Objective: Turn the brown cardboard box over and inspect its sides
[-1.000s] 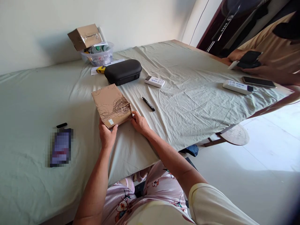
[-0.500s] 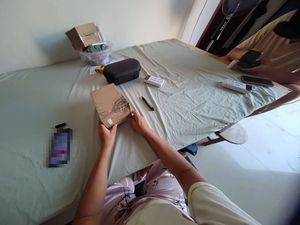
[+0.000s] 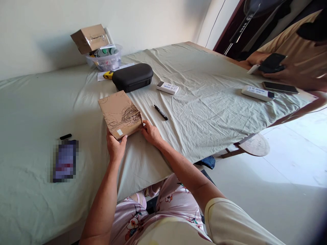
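Observation:
A brown cardboard box (image 3: 112,107) with dark scribbles and a small white label rests on the cloth-covered table, tilted slightly in my grip. My left hand (image 3: 117,145) grips its near left corner, with the thumb along the front edge. At the near right corner, my right hand (image 3: 151,132) holds the side of the box; some of its fingers are hidden behind the cardboard. A black marker pen (image 3: 160,112) lies to the right of the box. Beyond the box sits a black zippered case (image 3: 133,76).
A white packet (image 3: 168,88) lies beside the case. Behind stands a plastic basin (image 3: 107,63) holding bottles and another carton (image 3: 89,38). A blurred-out phone-like object (image 3: 65,160) is at left. At right, a person (image 3: 301,54) holds a dark phone; a stool (image 3: 255,145) stands below.

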The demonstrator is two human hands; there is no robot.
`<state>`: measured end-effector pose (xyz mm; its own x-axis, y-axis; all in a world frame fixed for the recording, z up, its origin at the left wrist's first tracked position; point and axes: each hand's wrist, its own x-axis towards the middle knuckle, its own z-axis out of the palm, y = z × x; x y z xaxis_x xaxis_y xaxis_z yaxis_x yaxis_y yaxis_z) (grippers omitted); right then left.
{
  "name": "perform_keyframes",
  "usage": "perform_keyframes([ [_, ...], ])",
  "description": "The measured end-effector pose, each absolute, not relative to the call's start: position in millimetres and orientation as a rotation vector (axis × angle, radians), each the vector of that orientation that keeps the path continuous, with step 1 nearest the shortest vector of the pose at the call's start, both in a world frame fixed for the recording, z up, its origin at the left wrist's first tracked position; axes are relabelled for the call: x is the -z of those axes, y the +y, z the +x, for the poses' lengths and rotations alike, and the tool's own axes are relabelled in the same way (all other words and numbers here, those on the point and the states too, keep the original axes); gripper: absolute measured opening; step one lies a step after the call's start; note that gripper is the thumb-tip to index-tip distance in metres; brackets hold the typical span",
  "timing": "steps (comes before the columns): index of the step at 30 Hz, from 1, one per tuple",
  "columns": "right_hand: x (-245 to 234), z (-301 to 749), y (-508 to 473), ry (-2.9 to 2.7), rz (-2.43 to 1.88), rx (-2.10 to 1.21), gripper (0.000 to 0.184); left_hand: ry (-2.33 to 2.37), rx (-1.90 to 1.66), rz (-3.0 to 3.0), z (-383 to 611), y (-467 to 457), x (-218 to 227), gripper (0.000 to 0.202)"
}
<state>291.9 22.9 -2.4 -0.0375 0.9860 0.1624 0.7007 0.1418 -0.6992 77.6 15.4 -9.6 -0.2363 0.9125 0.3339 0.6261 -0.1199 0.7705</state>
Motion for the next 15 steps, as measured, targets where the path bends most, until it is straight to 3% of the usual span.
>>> perform_keyframes([
  [15,-0.8,291.5,22.0,-1.797,-1.639,-0.621,0.044,1.820,-1.272,1.687,78.4,15.1,5.8,0.086],
])
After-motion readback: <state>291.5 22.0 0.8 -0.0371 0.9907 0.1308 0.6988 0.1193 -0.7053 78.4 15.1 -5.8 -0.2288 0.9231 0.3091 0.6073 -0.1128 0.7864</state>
